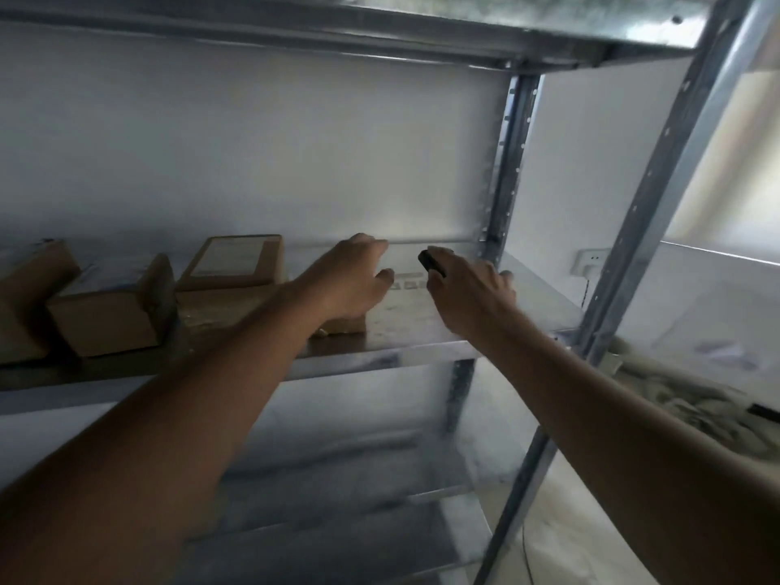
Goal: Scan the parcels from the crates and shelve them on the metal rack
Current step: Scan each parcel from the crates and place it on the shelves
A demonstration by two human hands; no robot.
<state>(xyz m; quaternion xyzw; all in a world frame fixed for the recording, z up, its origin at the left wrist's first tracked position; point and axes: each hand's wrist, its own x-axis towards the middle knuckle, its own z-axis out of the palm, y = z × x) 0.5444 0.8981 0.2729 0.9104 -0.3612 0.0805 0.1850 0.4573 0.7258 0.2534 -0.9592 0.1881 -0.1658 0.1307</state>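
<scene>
Several brown cardboard parcels stand on the metal rack's shelf (422,352): one at the far left (25,289), a box beside it (109,306), and a labelled box (236,263) at the back. A low brown parcel (219,310) lies in front of that one. My left hand (354,276) rests on this parcel's right end, its fingers stretched out over the edge. My right hand (468,293) grips a small black scanner (430,261) just above the shelf, to the right of my left hand. A pale label (405,285) shows between the hands; what it sits on is unclear.
A rack upright (510,162) stands behind my right hand and another (658,204) slants at the front right. An upper shelf (380,19) hangs overhead, lower shelves (337,479) lie below. A wall socket (591,261) and crumpled packaging (675,394) are to the right.
</scene>
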